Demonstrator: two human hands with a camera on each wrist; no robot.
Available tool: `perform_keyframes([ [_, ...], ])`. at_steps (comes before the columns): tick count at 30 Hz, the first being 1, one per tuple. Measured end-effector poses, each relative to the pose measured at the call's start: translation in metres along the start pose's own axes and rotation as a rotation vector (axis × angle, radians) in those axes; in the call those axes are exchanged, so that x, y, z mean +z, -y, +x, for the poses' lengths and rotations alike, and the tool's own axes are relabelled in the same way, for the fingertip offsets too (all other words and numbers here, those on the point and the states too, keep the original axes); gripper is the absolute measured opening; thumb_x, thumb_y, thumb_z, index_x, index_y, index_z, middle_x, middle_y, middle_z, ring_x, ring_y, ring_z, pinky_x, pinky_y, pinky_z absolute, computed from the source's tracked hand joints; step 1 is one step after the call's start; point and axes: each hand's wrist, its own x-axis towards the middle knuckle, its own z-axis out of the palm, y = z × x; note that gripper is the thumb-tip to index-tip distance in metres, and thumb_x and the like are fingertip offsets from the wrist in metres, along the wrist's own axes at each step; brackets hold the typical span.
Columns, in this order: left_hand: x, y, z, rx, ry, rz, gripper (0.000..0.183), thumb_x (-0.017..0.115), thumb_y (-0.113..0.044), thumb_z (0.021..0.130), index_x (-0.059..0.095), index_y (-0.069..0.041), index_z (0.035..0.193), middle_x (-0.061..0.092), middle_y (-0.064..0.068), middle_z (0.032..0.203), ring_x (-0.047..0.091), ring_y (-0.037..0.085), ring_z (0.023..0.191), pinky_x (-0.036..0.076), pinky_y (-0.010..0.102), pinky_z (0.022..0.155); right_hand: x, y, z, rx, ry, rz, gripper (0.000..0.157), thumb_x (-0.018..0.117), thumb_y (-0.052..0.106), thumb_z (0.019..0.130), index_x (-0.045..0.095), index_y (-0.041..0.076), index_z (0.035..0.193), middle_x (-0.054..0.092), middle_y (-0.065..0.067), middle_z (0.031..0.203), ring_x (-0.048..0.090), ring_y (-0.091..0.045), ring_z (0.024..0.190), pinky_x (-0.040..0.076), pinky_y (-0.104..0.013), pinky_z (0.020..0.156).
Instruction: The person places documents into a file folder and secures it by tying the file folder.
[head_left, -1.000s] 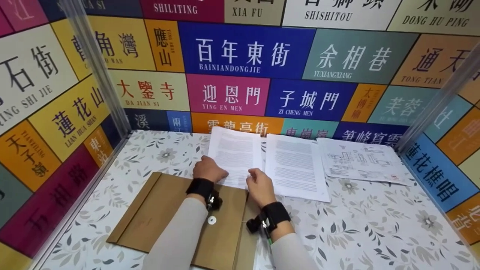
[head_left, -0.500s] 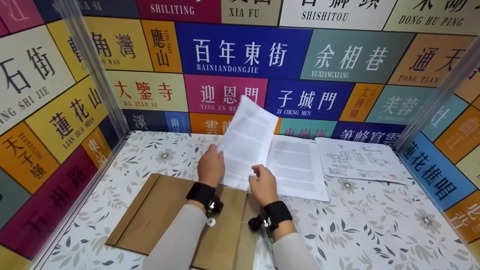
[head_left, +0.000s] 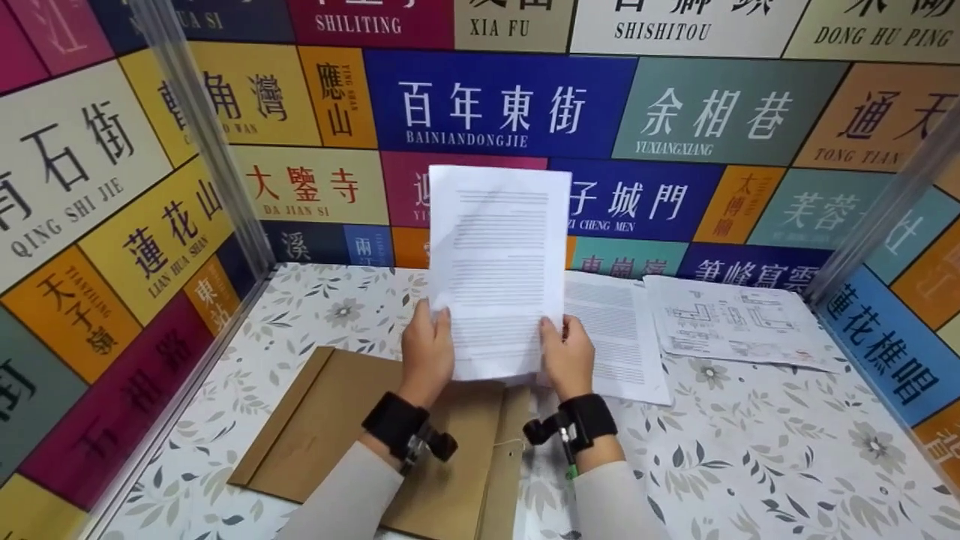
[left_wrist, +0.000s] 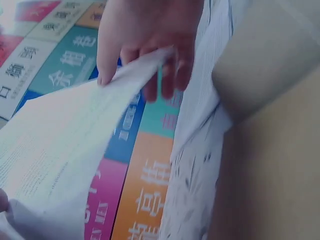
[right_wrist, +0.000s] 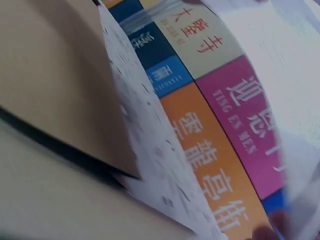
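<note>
A thin stack of printed white sheets [head_left: 499, 255] stands raised above the table in the head view, tilted up toward me. My left hand [head_left: 427, 352] grips its lower left edge, thumb on the front. On the lower right edge, my right hand [head_left: 568, 356] holds the sheets with its thumb in front. The left wrist view has the right hand [left_wrist: 152, 45] across the page [left_wrist: 60, 135], its fingers behind the paper. Below the hands lies a brown document envelope [head_left: 315, 420] with a string on its right-hand flap.
A second printed stack [head_left: 611, 337] lies just behind the right hand, partly covered by the raised sheets. Farther right are sheets with line drawings [head_left: 735, 322]. The floral-patterned table [head_left: 750, 450] is bounded by colourful sign-printed walls [head_left: 495, 97] at the back and sides.
The left hand has lifted the left stack from the table and brought it upright. The right hand has moved right and now holds the stack's other edge.
</note>
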Motion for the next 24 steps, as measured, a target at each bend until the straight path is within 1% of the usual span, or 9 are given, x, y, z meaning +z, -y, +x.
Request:
perform_keyframes([
  [4, 0.0, -0.004, -0.017, -0.032, 0.06, -0.033, 0.019, 0.049, -0.017, 0.111, 0.056, -0.002, 0.121, 0.061, 0.01, 0.092, 0.058, 0.023, 0.081, 0.049, 0.04, 0.075, -0.02, -0.002, 0.007, -0.048, 0.068, 0.132, 0.023, 0.058, 0.016, 0.106, 0.068, -0.002, 0.116, 0.072, -0.015, 0.087, 0.067, -0.023, 0.072, 0.053, -0.031, 0.063],
  [7, -0.006, -0.004, -0.023, -0.032, 0.076, -0.017, 0.022, 0.052, -0.019, 0.11, 0.054, -0.003, 0.125, 0.064, 0.011, 0.096, 0.06, 0.023, 0.083, 0.051, 0.041, 0.076, -0.037, -0.005, 0.012, -0.064, 0.127, 0.213, 0.019, 0.056, 0.01, 0.107, 0.068, -0.004, 0.114, 0.071, -0.013, 0.082, 0.067, -0.021, 0.066, 0.055, -0.032, 0.058],
  [9, -0.014, -0.004, -0.021, -0.029, 0.075, -0.003, 0.029, 0.053, -0.024, 0.11, 0.051, -0.004, 0.13, 0.064, 0.011, 0.097, 0.061, 0.024, 0.082, 0.052, 0.041, 0.074, -0.05, -0.006, 0.015, -0.05, 0.154, 0.241, 0.018, 0.056, 0.006, 0.107, 0.067, -0.007, 0.113, 0.071, -0.013, 0.082, 0.067, -0.021, 0.066, 0.056, -0.032, 0.059],
  [12, -0.03, -0.002, -0.015, -0.025, 0.048, 0.055, 0.049, 0.056, -0.034, 0.108, 0.042, -0.003, 0.144, 0.063, 0.015, 0.11, 0.063, 0.027, 0.087, 0.054, 0.043, 0.077, -0.072, -0.009, 0.019, -0.022, 0.199, 0.262, 0.018, 0.057, 0.005, 0.106, 0.067, -0.009, 0.112, 0.072, -0.013, 0.085, 0.068, -0.022, 0.067, 0.058, -0.034, 0.06],
  [15, -0.046, 0.001, -0.007, 0.003, 0.01, 0.158, 0.061, 0.058, -0.038, 0.106, 0.037, -0.001, 0.15, 0.056, 0.022, 0.132, 0.062, 0.034, 0.107, 0.054, 0.05, 0.091, -0.098, -0.012, 0.021, -0.005, 0.28, 0.223, 0.02, 0.059, 0.006, 0.106, 0.066, -0.01, 0.113, 0.073, -0.015, 0.087, 0.069, -0.023, 0.068, 0.059, -0.036, 0.061],
  [17, -0.052, 0.002, -0.003, 0.045, 0.008, 0.231, 0.061, 0.059, -0.036, 0.106, 0.039, 0.001, 0.15, 0.051, 0.026, 0.139, 0.056, 0.038, 0.119, 0.049, 0.054, 0.101, -0.116, -0.012, 0.022, -0.007, 0.348, 0.177, 0.021, 0.059, 0.008, 0.106, 0.066, -0.01, 0.115, 0.074, -0.015, 0.089, 0.07, -0.024, 0.068, 0.06, -0.036, 0.061],
  [20, -0.054, 0.003, 0.002, 0.083, 0.074, 0.288, 0.055, 0.058, -0.035, 0.106, 0.046, 0.0, 0.147, 0.054, 0.024, 0.138, 0.055, 0.037, 0.123, 0.046, 0.053, 0.105, -0.14, -0.011, 0.025, -0.017, 0.461, 0.102, 0.025, 0.058, 0.011, 0.107, 0.065, -0.01, 0.119, 0.074, -0.016, 0.092, 0.071, -0.024, 0.068, 0.06, -0.036, 0.06],
  [22, -0.053, 0.004, 0.004, 0.082, 0.158, 0.265, 0.05, 0.059, -0.034, 0.106, 0.05, -0.002, 0.144, 0.059, 0.021, 0.131, 0.059, 0.034, 0.116, 0.05, 0.051, 0.1, -0.151, -0.009, 0.025, -0.02, 0.532, 0.053, 0.026, 0.058, 0.014, 0.108, 0.065, -0.008, 0.12, 0.073, -0.016, 0.093, 0.071, -0.024, 0.068, 0.06, -0.035, 0.06],
  [24, -0.051, 0.005, 0.005, 0.048, 0.26, 0.2, 0.047, 0.059, -0.034, 0.106, 0.053, -0.006, 0.143, 0.064, 0.016, 0.123, 0.063, 0.03, 0.108, 0.054, 0.047, 0.094, -0.157, -0.007, 0.025, -0.014, 0.597, 0.012, 0.027, 0.059, 0.017, 0.108, 0.066, -0.006, 0.12, 0.073, -0.017, 0.093, 0.072, -0.024, 0.068, 0.06, -0.035, 0.06],
])
